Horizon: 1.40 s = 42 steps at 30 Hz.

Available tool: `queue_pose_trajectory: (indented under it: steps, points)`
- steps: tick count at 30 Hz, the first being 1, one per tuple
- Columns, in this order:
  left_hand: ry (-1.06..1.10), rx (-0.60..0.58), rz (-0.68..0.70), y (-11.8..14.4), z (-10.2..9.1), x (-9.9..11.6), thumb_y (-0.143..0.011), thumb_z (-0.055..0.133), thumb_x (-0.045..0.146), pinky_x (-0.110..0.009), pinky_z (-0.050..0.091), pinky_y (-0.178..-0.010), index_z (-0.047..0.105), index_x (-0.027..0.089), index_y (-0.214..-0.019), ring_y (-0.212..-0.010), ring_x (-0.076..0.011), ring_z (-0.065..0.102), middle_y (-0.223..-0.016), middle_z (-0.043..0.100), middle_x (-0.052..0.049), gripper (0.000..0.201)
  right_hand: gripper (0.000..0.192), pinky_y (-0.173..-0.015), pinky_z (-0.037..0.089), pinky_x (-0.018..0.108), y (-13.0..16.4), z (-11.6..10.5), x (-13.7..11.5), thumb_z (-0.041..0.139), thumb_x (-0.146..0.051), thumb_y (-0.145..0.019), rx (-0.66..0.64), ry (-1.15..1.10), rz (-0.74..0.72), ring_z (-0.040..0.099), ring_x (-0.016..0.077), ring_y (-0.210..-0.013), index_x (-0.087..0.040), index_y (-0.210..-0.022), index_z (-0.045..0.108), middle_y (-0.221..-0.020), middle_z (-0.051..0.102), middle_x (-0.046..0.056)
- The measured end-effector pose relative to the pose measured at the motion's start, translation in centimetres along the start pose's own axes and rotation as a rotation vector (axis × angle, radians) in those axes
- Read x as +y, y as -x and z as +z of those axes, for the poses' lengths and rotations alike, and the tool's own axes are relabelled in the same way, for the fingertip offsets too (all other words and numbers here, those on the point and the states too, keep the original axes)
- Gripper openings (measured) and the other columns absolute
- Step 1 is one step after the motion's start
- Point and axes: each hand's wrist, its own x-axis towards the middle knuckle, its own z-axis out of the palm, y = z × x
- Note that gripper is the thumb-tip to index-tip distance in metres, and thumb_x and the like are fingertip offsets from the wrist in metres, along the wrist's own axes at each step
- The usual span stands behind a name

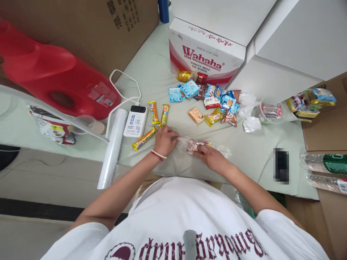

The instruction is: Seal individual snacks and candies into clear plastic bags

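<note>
Near the front edge of the bed (151, 68), close to the person's body, both hands work on a clear plastic bag (195, 146) with some snacks inside. The left hand (166, 140) is closed loosely on the bag's left end, and the right hand (210, 156) pinches the right part with curled fingers; I cannot tell for sure if the bag mouth is open, because the film is wrinkled and shiny. To do this well, I think the left hand should keep the bag flat while the right one pulls the film smooth, not squeezing the snacks. Toward the far edge lies a pile of snack packets (214, 103), just before the Wahaha box (203, 54). Three yellow bars (157, 113) and a white power bank (135, 121) lie beside the left hand, so room there is tight. On the right, toward the phone (281, 165), the sheet is more open.
</note>
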Motion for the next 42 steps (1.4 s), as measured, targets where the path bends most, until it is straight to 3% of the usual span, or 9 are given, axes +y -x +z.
queue_pose_trajectory:
  steps: [5, 10, 14, 19, 23, 28, 31, 36, 42]
  points:
    - [0.402, -0.237, -0.075, 1.0, -2.0, 2.7, -0.086, 0.06, 0.029, -0.033, 0.052, -0.069, 0.069, 0.02, -0.086, -0.068, -0.0191, 0.066, -0.073, 0.068, -0.002, 0.013, 0.041, -0.096, 0.05, 0.039, -0.2, 0.6, 0.4, 0.04, -0.018, -0.107, 0.056, 0.015, -0.055, 0.055, 0.0264, -0.111, -0.024, -0.132, 0.072, -0.114, 0.065, 0.012]
    - [0.757, -0.356, -0.28, 1.0, 1.8, 7.3, -0.089, 0.052, 0.017, -0.03, 0.055, -0.062, 0.069, 0.015, -0.097, -0.067, -0.018, 0.071, -0.081, 0.073, -0.005, 0.019, 0.044, -0.101, 0.05, 0.045, 0.3, 0.9, 0.3, 0.04, -0.014, -0.104, 0.121, -0.076, -0.041, 0.056, 0.0274, -0.117, -0.024, -0.131, 0.073, -0.119, 0.066, 0.012]
    - [0.43, -0.234, 0.008, 1.2, 4.9, 8.8, -0.09, 0.046, 0.007, -0.038, 0.057, -0.087, 0.076, 0.016, -0.106, -0.094, -0.022, 0.068, -0.101, 0.071, -0.01, 0.035, 0.035, -0.105, 0.051, 0.045, 2.0, 0.7, 0.7, 0.047, -0.025, -0.105, 0.27, -0.281, 0.004, 0.06, 0.0256, -0.12, -0.025, -0.129, 0.071, -0.126, 0.068, 0.012]
    - [-0.039, -0.165, 0.143, 2.5, 5.6, 9.0, -0.099, 0.048, 0.017, -0.04, 0.051, -0.084, 0.076, 0.025, -0.12, -0.107, -0.0299, 0.055, -0.107, 0.062, -0.012, 0.036, 0.039, -0.11, 0.044, 0.059, 4.7, 1.6, 2.4, 0.063, -0.039, -0.097, 0.688, -0.042, 0.583, 0.051, 0.0354, -0.127, -0.019, -0.13, 0.067, -0.132, 0.06, 0.019]
    - [-0.185, -0.121, 0.158, 3.3, 5.6, 9.0, -0.102, 0.048, 0.024, -0.046, 0.047, -0.092, 0.072, 0.032, -0.129, -0.111, -0.0319, 0.053, -0.11, 0.063, -0.013, 0.037, 0.018, -0.115, 0.037, 0.061, 6.2, 1.7, 2.8, 0.066, -0.034, -0.091, 0.649, 0.017, 0.685, 0.039, 0.0392, -0.139, -0.019, -0.102, 0.07, -0.143, 0.051, 0.021]
    - [-0.196, 0.034, 0.186, 3.7, 6.4, 8.9, -0.099, 0.054, 0.022, -0.065, 0.028, -0.118, 0.073, 0.035, -0.123, -0.15, -0.039, 0.033, -0.144, 0.058, -0.012, 0.034, 0.017, -0.081, 0.05, 0.034, 4.3, -1.7, 0.7, 0.056, -0.039, -0.099, 0.573, -0.24, 0.677, 0.063, 0.0227, -0.084, -0.024, -0.094, 0.062, -0.093, 0.067, 0.007]
    - [-0.134, 0.007, 0.172, 3.8, 7.2, 8.7, -0.1, 0.051, 0.02, -0.064, 0.033, -0.117, 0.072, 0.031, -0.123, -0.153, -0.0386, 0.033, -0.15, 0.056, -0.013, 0.033, 0.015, -0.078, 0.047, 0.03, 0.3, -2.7, -1.0, 0.052, -0.032, -0.101, 0.488, -0.232, 0.565, 0.063, 0.0207, -0.083, -0.024, -0.093, 0.061, -0.088, 0.068, 0.004]
    - [0.148, 0.055, 0.125, 3.5, 7.5, 6.6, -0.091, 0.055, 0.015, -0.055, 0.045, -0.115, 0.068, 0.018, -0.12, -0.137, -0.0342, 0.052, -0.142, 0.055, -0.02, 0.032, 0.021, -0.081, 0.047, 0.033, -4.9, -1.0, -2.3, 0.042, -0.017, -0.102, 0.319, -0.088, 0.454, 0.061, 0.024, -0.092, -0.02, -0.102, 0.063, -0.102, 0.066, 0.011]
    - [0.746, 0.169, -0.189, 3.5, 5.4, 5.2, -0.087, 0.055, 0.023, -0.038, 0.061, -0.095, 0.047, 0.025, -0.121, -0.127, -0.0222, 0.063, -0.131, 0.059, -0.01, 0.035, 0.031, -0.094, 0.051, 0.044, -3.6, 1.4, -3.4, 0.062, -0.036, -0.098, 0.388, -0.084, 0.365, 0.056, 0.031, -0.106, -0.015, -0.121, 0.058, -0.117, 0.057, 0.017]
